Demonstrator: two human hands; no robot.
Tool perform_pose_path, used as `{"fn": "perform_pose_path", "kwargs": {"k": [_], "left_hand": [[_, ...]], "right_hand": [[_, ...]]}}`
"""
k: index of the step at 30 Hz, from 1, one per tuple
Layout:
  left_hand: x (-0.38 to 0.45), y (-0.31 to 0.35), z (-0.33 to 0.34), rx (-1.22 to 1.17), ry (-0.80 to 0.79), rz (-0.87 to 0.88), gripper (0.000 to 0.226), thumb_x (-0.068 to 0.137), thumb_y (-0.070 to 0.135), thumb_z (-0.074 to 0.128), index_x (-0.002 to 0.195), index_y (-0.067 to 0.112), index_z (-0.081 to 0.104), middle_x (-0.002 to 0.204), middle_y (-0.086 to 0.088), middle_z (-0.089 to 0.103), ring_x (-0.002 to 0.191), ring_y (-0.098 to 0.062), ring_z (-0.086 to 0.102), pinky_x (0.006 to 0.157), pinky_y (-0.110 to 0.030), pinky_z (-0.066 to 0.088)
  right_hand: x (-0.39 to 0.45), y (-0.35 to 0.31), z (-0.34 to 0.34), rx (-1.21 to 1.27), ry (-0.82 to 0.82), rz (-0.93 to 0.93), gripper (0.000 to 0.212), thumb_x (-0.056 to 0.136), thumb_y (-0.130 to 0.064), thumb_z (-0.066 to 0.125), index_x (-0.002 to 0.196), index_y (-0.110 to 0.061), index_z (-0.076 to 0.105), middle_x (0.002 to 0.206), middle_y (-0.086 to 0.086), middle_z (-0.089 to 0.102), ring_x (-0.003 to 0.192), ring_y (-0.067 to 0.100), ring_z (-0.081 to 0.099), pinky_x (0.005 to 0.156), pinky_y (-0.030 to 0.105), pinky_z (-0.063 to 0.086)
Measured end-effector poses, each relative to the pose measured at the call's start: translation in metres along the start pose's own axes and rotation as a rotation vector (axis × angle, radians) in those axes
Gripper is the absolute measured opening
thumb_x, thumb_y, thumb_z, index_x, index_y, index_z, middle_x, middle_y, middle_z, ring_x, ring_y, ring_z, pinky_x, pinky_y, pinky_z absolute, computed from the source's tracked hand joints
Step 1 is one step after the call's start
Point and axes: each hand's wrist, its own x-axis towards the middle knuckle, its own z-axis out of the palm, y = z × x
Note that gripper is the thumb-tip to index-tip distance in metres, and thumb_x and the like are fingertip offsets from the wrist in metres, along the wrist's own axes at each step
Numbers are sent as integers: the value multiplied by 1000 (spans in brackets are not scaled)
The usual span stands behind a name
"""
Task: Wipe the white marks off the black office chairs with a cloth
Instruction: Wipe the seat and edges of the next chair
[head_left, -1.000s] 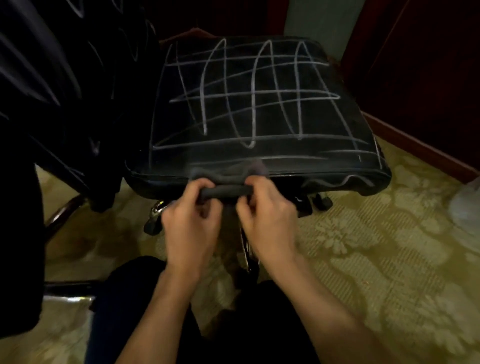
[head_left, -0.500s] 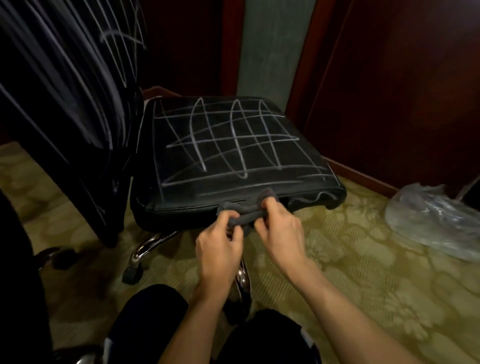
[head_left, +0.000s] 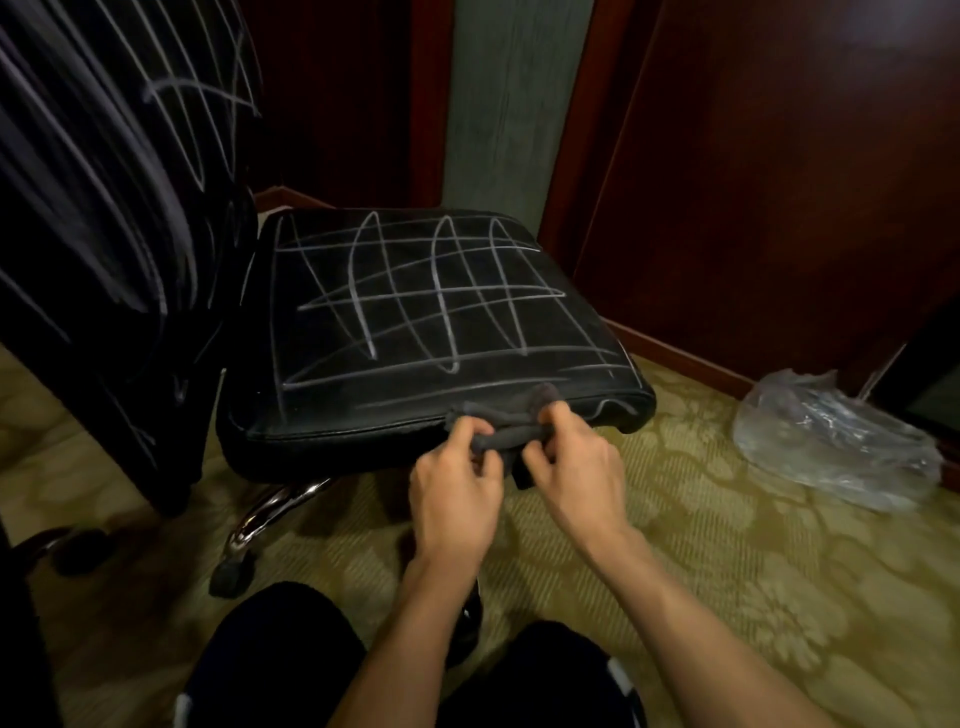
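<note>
Compared with a moment ago, the two hands have drifted a little toward the right along the front edge of the black chair seat (head_left: 426, 312), and the grey cloth (head_left: 506, 423) is now drawn out into a tighter roll between them. The left hand (head_left: 457, 491) pinches one end of the cloth with curled fingers and thumb; the right hand (head_left: 574, 467) grips the other end the same way, thumb on top. The upper fold of the cloth rests on the front edge of the seat, near its right front corner. The white marks (head_left: 415, 296) cross the whole seat in a lattice of loops and lines, as they did before. To the left stands the black backrest (head_left: 114, 208), streaked with more white lines. Under the seat a chrome leg (head_left: 270, 506) runs down to a black caster (head_left: 231, 577) on the patterned carpet (head_left: 727, 571). A crumpled clear plastic bag (head_left: 836, 441) lies by the dark wood panelling (head_left: 779, 182) at right. The person's dark-clad knees (head_left: 270, 660) fill the near foreground.
</note>
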Motion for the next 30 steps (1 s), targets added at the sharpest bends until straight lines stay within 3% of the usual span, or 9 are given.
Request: {"fn": "perform_pose_path", "kwargs": {"k": [3, 8, 12, 14, 16, 18, 21, 25, 30], "left_hand": [[3, 1, 1, -19, 0, -19, 23, 84, 16, 70, 98, 32, 60, 73, 7, 71, 66, -12, 69, 66, -38, 58], [0, -23, -34, 43, 149, -21, 26, 78, 5, 76, 93, 24, 67, 61, 13, 62, 57, -3, 64, 64, -32, 56], [-5, -31, -53, 58, 230, -137, 28, 77, -3, 74, 91, 20, 66, 61, 16, 59, 62, 10, 62, 62, -3, 45], [-6, -28, -52, 51, 243, -202, 31, 80, -4, 72, 91, 23, 62, 64, 19, 59, 63, 17, 60, 63, 2, 41], [-7, -17, -42, 40, 234, -205, 31, 80, -2, 72, 91, 25, 61, 64, 17, 60, 62, 9, 63, 67, -7, 49], [-6, 0, -21, 61, 149, -107, 30, 80, 0, 74, 94, 25, 63, 66, 14, 62, 59, -2, 65, 70, -26, 57], [-3, 22, 10, 40, -7, 8, 25, 83, 7, 72, 94, 27, 62, 71, 12, 66, 62, -5, 66, 66, -33, 58], [1, 18, 13, 46, -28, -27, 19, 84, 12, 69, 92, 27, 61, 66, 10, 64, 61, -6, 63, 65, -37, 56], [0, -2, -12, 128, 19, -42, 19, 82, 12, 73, 91, 25, 62, 72, 12, 67, 67, -8, 65, 76, -29, 52]], "right_hand": [[3, 0, 9, 10, 33, -13, 22, 87, -26, 66, 103, -18, 53, 90, 1, 68, 76, 23, 67, 61, 33, 49], [-5, -36, 41, 138, 52, -65, 21, 81, -26, 64, 97, -13, 57, 79, 4, 68, 65, 28, 66, 53, 35, 49], [-17, -62, 51, 165, 55, -163, 26, 80, -31, 49, 95, -12, 58, 76, 6, 64, 59, 29, 63, 45, 36, 48], [-18, -65, 48, 157, 48, -191, 24, 80, -31, 48, 95, -14, 57, 75, 4, 64, 58, 26, 63, 44, 34, 48], [-16, -51, 40, 145, 50, -198, 25, 80, -29, 52, 100, -14, 59, 78, 3, 65, 59, 25, 64, 46, 34, 50], [-12, -21, 25, 127, 67, -149, 28, 81, -25, 63, 106, -13, 61, 84, 4, 67, 64, 25, 65, 51, 34, 51], [-4, 21, 5, 65, 74, 24, 26, 81, -22, 71, 104, -15, 59, 84, 3, 69, 66, 24, 66, 55, 32, 48], [-1, 20, 12, 96, 48, 31, 24, 81, -20, 70, 100, -14, 56, 79, 3, 68, 65, 25, 66, 56, 33, 48], [-10, -9, 30, 158, 25, 7, 23, 79, -17, 72, 94, -15, 53, 71, 2, 66, 57, 24, 64, 50, 31, 47]]}}
